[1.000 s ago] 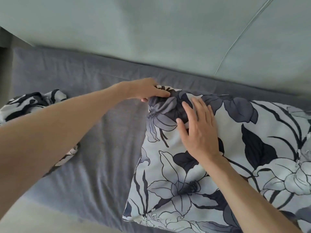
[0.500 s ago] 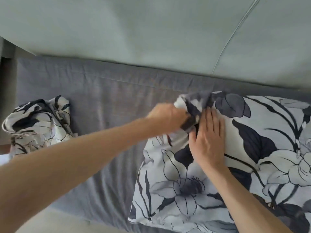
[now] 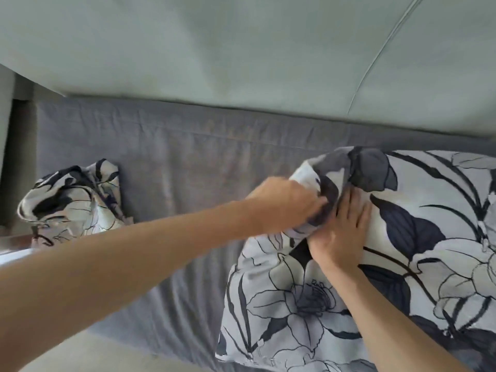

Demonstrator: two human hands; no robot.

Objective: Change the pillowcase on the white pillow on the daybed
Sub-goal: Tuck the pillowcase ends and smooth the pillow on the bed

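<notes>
Your pillow [image 3: 402, 237] lies on the daybed [image 3: 174, 162], already inside the floral case, and the step in hand looks like closing the open end by tucking the loose flap. Your left hand [image 3: 284, 205] has its fingers curled round a bunch of case fabric at the pillow's upper left corner. Your right hand [image 3: 341, 232] lies flat on the pillow just beside that bunch, fingers straight and together, pressing down.

To do this well, keep the right palm firm so the pillow does not slide while you pull. Draw the bunch toward the corner rather than upward, then push it under the edge so the flap lies smooth. Shift the right hand along the end as each stretch is tucked; the creased fabric between your hands suggests slack to work out first.

The pillow's far edge sits near the pale green back cushion [image 3: 241, 49], so there is little room to push that way. Left of the pillow the grey daybed cover is open as far as the other case [image 3: 72, 197], crumpled well apart near the daybed's left end. The pillow's near corner reaches close to the daybed's front edge, so avoid dragging it toward you.
</notes>
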